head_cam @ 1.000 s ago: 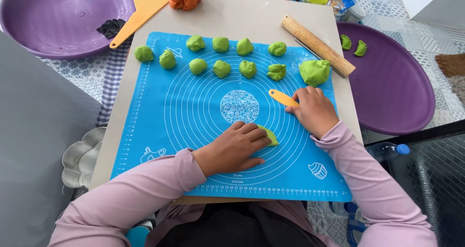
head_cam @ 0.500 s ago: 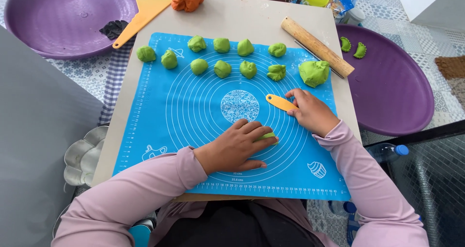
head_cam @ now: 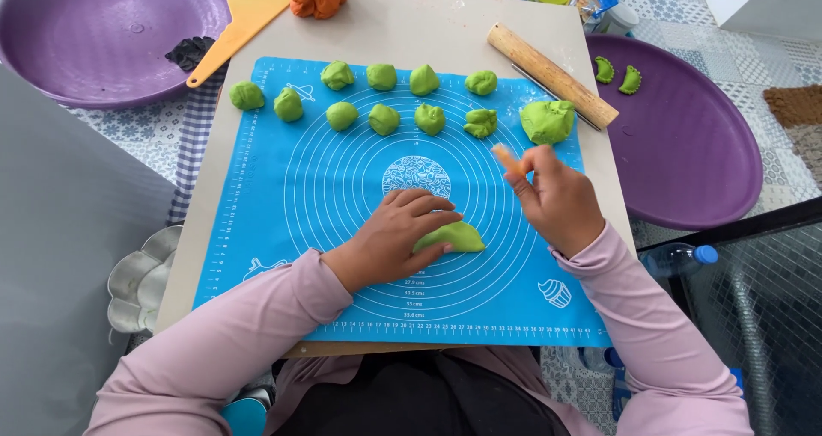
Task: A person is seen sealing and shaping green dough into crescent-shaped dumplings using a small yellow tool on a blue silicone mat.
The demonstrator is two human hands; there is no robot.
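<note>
The left hand lies flat, fingers spread, on a folded green dough half-moon near the middle of the blue silicone mat. The right hand pinches what looks like a small orange tool, blurred. Uneven pressure could likely split the fold, or it may stick.

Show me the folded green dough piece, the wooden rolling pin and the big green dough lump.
folded green dough piece [head_cam: 458, 236], head view, bare curved right half.
wooden rolling pin [head_cam: 552, 75], head view, middle of the barrel.
big green dough lump [head_cam: 546, 121], head view, top centre.
</note>
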